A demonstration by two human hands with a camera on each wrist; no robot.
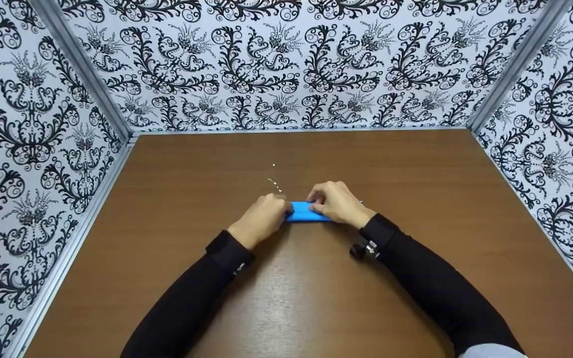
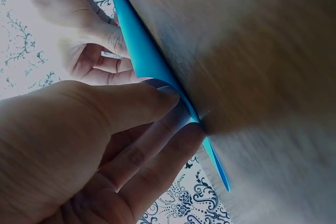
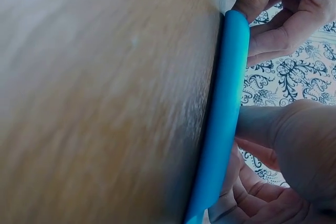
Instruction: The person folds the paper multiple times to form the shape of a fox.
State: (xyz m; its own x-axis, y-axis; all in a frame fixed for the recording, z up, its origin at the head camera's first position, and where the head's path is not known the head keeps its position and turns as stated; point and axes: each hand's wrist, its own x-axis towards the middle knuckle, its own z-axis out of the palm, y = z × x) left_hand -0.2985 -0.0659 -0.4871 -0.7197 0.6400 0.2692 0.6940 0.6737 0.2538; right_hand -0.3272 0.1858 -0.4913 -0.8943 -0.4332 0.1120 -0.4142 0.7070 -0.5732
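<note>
A blue folded sheet of what looks like paper lies as a narrow strip on the table, its near edge a rounded fold. At its left end, my left hand pinches the sheet; in the left wrist view the thumb lies on one face and the sheet curves beside the fingers. My right hand has its thumb and finger curled onto the strip further right and covers much of that end. In the right wrist view, the right thumb meets the sheet, while the other fingertips are partly hidden behind it.
Beyond the left hand, a few tiny bright flecks show on the brown wooden table. Patterned black-and-white walls with metal edging enclose the back and sides. A small dark device hangs at the right wrist.
</note>
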